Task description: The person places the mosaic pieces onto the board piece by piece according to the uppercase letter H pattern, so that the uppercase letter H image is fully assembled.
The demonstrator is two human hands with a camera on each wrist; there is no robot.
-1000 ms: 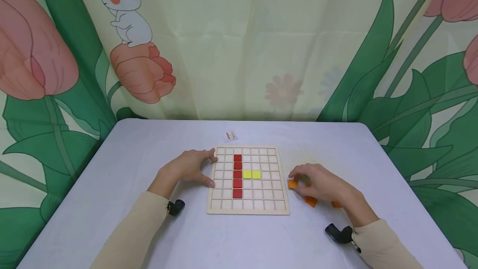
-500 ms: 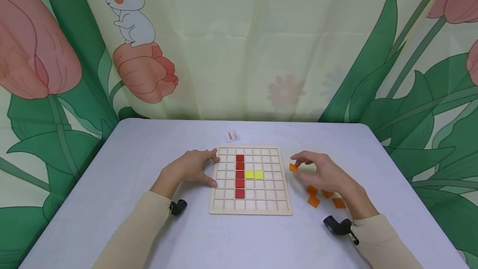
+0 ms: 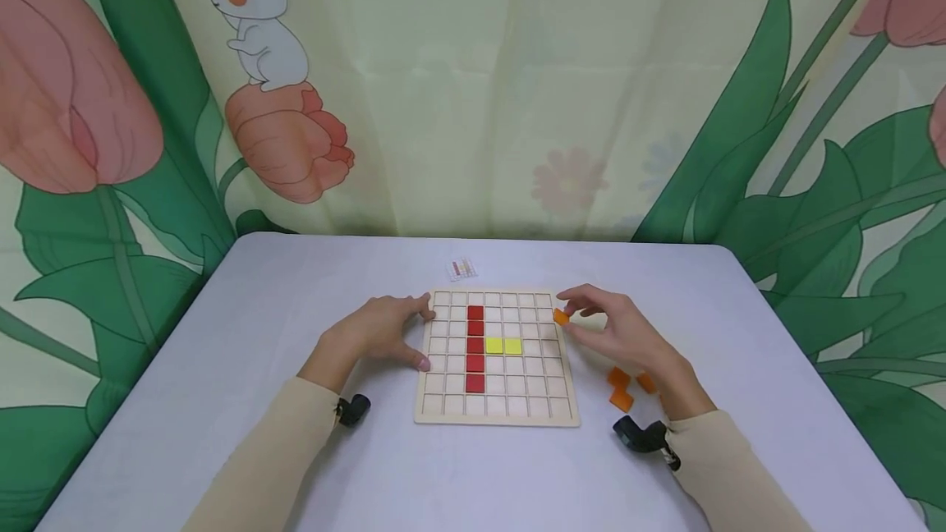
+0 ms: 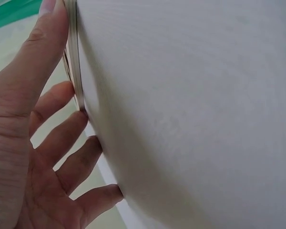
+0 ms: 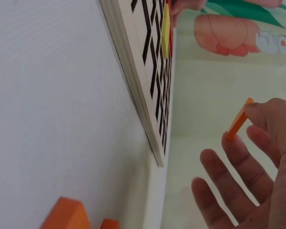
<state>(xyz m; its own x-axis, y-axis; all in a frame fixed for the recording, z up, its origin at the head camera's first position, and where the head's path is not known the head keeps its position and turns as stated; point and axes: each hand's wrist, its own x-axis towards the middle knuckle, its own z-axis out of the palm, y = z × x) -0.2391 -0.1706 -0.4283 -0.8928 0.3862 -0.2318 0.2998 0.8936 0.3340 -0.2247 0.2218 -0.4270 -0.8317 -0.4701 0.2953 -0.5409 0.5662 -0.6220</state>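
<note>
A wooden grid board [image 3: 517,409] lies on the table, with a column of several red tiles [image 3: 475,345] and two yellow tiles [image 3: 503,346] joining it on the right. My left hand [image 3: 373,331] rests its spread thumb and fingers against the board's left edge; the left wrist view shows the fingertips at that edge. Over the board's upper right edge, my right hand [image 3: 621,327] pinches an orange tile [image 3: 561,316] between thumb and fingertip. In the right wrist view this tile [image 5: 239,120] is tilted and raised clear of the board, the other fingers loosely extended.
Loose orange tiles [image 3: 621,399] lie on the white table right of the board, near my right wrist. A small printed card [image 3: 462,269] with a colored grid lies behind the board. A patterned curtain [image 3: 473,89] hangs beyond the table's far edge.
My right hand has lifted the orange tile from beside the loose ones and carried it up and leftward to the board's upper right edge. The left hand stays at the board's left edge.
</note>
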